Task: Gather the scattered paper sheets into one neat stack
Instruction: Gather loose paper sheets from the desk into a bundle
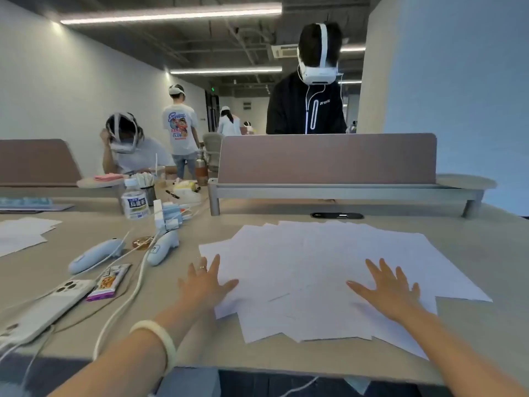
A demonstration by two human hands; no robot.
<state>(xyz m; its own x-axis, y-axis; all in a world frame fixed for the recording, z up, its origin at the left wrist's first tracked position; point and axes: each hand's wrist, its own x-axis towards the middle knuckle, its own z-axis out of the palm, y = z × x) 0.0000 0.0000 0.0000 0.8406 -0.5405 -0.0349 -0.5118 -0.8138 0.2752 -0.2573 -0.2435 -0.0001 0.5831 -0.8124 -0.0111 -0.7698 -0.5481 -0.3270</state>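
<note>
Several white paper sheets lie fanned out and overlapping on the beige table, their corners pointing in different directions. My left hand lies flat with fingers spread at the left edge of the spread, partly on the paper and partly on the table. My right hand rests flat, fingers apart, on the sheets at the right of the middle. Neither hand holds a sheet.
Left of the sheets lie two white controllers, cables, a phone, a snack packet and a water bottle. More paper sits at the far left. A desk divider stands behind, with a person in a headset beyond.
</note>
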